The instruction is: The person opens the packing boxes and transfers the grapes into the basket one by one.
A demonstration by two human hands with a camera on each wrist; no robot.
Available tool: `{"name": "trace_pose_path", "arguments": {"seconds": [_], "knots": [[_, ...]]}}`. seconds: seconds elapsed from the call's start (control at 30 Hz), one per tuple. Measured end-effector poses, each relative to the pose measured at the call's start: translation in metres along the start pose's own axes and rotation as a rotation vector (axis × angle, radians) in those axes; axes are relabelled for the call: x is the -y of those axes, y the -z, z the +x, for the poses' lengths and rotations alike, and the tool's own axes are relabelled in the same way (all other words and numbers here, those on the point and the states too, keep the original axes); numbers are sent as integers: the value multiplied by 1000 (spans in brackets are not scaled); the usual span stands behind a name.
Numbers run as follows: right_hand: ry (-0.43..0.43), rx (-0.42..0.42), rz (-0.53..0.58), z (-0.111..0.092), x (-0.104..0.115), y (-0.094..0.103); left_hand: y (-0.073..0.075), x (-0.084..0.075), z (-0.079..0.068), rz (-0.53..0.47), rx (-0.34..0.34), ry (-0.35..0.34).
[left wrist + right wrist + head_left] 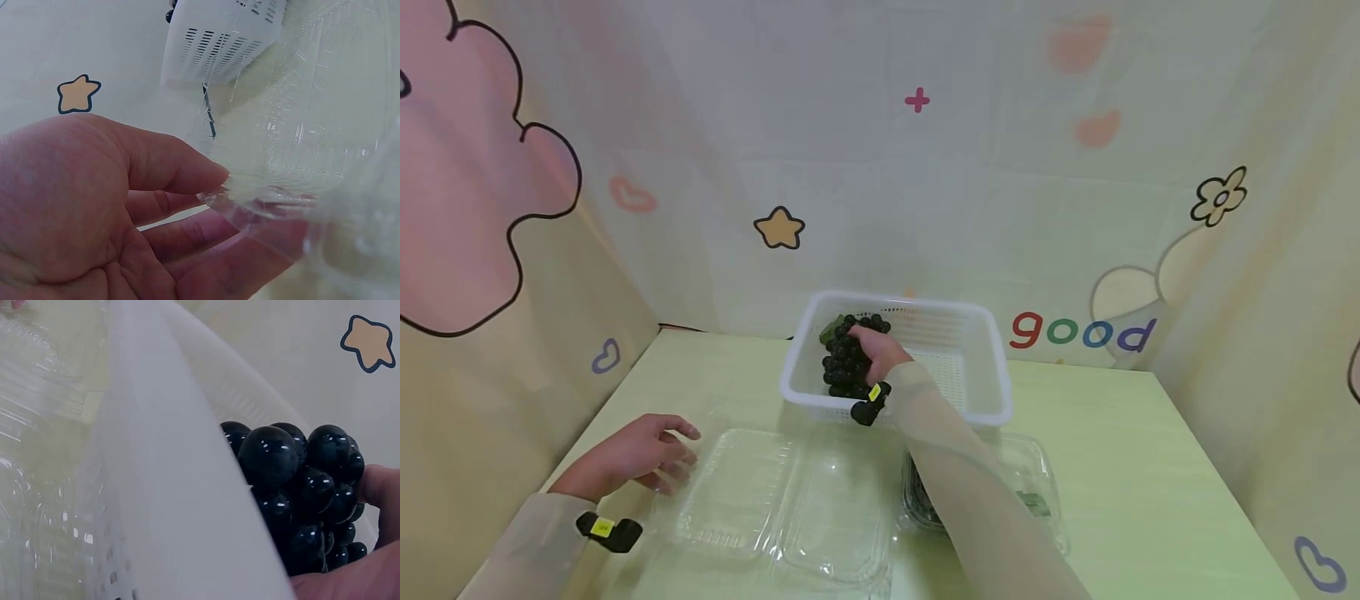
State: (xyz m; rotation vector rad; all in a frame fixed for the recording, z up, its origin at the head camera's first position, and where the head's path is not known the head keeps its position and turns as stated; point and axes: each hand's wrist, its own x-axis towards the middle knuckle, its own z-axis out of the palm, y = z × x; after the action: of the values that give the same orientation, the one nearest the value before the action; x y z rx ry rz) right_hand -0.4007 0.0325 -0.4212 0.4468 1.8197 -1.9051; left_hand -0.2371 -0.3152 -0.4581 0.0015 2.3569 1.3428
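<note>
Dark grapes (844, 363) in white basket (1002, 377), long axis roughly front-to-back

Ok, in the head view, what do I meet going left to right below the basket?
Left hand → open clear box → box with dark contents → purple heart print.

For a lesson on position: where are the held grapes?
In the head view, the grapes are in the left end of the basket, held by the right hand, beyond the open clear box.
</note>
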Motion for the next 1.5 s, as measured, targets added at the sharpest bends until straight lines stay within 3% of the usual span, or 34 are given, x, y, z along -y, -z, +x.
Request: {"name": "trace_pose_path", "arguments": {"seconds": [0.27,0.5,0.67,0.9,1.23,1.37,1.5], "knots": [[35,22,-131,4,0,-1,-1,-4,-2,-1,1,0],[19,4,-166,5,-2,-3,-1,-5,-3,8,-5,4],[-16,-29,-94,4,-2,-4,-2,-6,-3,0,-4,7],[-45,15,88,2,-1,-5,-2,-7,-4,-6,-3,7],[-86,26,92,-5,2,-3,-1,-10,-3,33,-3,37],[-66,23,57,-11,4,4,-1,-17,-3,99,-37,55],[-22,-8,9,-23,8,15,-2,-22,-4,163,-83,21]]}}
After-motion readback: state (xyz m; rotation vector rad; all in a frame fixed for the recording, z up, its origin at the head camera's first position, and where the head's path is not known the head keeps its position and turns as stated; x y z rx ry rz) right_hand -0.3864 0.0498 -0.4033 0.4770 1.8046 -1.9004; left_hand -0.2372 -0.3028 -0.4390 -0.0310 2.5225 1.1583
